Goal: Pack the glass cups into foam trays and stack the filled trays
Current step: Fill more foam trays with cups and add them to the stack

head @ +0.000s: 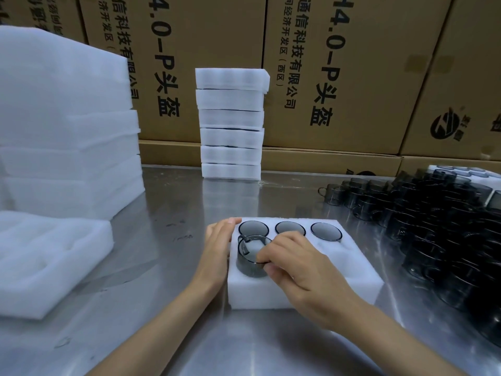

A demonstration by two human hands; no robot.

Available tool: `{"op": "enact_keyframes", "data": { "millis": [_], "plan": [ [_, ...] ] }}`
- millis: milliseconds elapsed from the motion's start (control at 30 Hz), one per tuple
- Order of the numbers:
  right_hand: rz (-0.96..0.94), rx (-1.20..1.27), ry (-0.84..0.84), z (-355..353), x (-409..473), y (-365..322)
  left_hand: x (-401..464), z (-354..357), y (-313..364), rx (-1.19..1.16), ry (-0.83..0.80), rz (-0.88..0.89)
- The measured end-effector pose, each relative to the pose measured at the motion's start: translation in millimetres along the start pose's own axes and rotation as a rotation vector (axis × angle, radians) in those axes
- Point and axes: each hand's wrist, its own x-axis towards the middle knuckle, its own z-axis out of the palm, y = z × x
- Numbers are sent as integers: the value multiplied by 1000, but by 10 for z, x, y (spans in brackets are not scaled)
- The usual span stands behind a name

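Foam tray (349, 270): 3 cups (290, 228) seated, R hand (306, 267) gripping 4th.

Six stacked filled trays (231, 123); one tray being filled (349, 264), four cups (253, 255) in it; two hands (303, 263).

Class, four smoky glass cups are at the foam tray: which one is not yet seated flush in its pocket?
The cup in the near row's left pocket, pinched by the right hand. It stands proud of the tray; the three far-row cups sit sunk.
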Motion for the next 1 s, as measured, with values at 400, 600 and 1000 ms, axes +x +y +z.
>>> {"op": "enact_keyframes", "data": {
  "millis": [400, 600, 1000],
  "plan": [
    [40, -4, 147, -45, -57, 11, -221, -138, 175, 236, -69, 319],
    [55, -181, 119, 27, -100, 10, -437, -353, 298, 709, -97, 879],
    [127, -317, 108, 128, -96, -65, -468, -390, 190, 871, -137, 805]
  ]
}}
